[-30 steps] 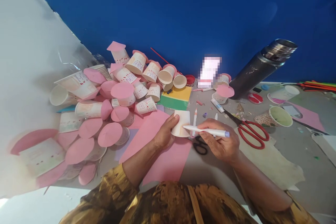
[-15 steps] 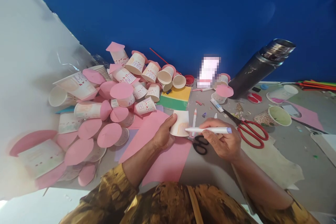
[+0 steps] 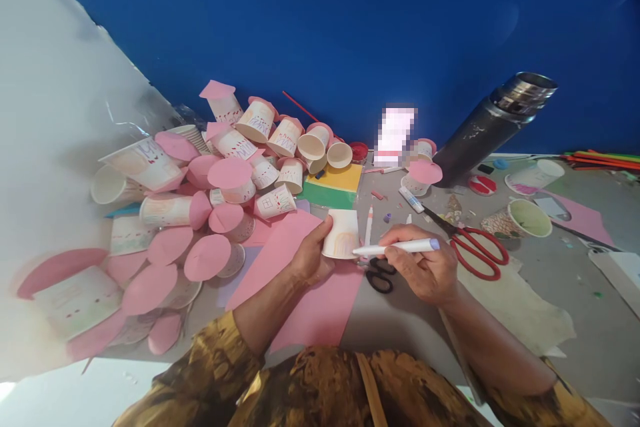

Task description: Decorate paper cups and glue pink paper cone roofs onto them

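Note:
My left hand (image 3: 314, 255) is closed around the side of a white paper cup (image 3: 341, 230), which is upside down with its rim downward. Faint orange and purple marks show on the cup's wall. Between the fingers of my right hand (image 3: 425, 267) is a white marker pen (image 3: 400, 248) with a purple end; its tip meets the cup near the lower right of the rim. A sheet of pink paper (image 3: 320, 307) lies under the left hand. Black-handled scissors (image 3: 381, 275) rest just below the marker, partly hidden by the right hand.
Many decorated paper cups with pink paper cone tops (image 3: 207, 257) are heaped at the left. Red-handled scissors (image 3: 480, 253), a glue tube (image 3: 411, 199) and a patterned cup (image 3: 520, 219) lie to the right. A dark thermos flask (image 3: 480, 137) leans near the blue wall.
The marker tip has shifted slightly down along the cup, and a few more purple marks seem to show on its wall. The view has moved a little; my left hand keeps its grip.

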{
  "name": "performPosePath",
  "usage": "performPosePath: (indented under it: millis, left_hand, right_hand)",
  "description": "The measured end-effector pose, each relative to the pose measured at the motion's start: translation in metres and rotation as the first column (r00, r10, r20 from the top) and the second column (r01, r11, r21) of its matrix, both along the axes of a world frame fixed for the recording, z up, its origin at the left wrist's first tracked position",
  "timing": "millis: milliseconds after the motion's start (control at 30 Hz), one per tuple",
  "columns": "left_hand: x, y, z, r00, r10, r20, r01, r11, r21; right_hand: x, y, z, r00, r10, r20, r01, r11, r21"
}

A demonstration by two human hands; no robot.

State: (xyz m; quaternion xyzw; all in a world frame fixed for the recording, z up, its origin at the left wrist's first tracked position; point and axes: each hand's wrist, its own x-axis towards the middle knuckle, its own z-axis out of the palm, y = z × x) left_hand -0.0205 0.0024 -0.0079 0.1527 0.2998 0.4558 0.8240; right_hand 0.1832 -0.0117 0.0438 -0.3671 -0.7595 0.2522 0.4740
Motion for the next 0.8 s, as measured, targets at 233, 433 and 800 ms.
performPosePath:
  millis: [233,433,800]
  left_hand:
    - [0.0,0.001,0.001,0.999,-0.043,0.029,0.043,0.999,0.013]
    - [-0.001,0.003,0.0,0.997,-0.049,0.059,0.048,0.999,0.019]
    - [-0.011,0.014,0.0,0.991,0.126,-0.043,-0.126,0.992,-0.001]
  right_hand:
    - [0.003,-0.001,-0.009,0.989,0.012,-0.15,-0.037,0.985,-0.166]
    - [0.009,0.026,-0.029,0.89,-0.312,-0.331,0.247,0.942,-0.225]
    - [0.038,0.058,-0.06,0.638,-0.346,0.688,0.355,0.925,0.136]
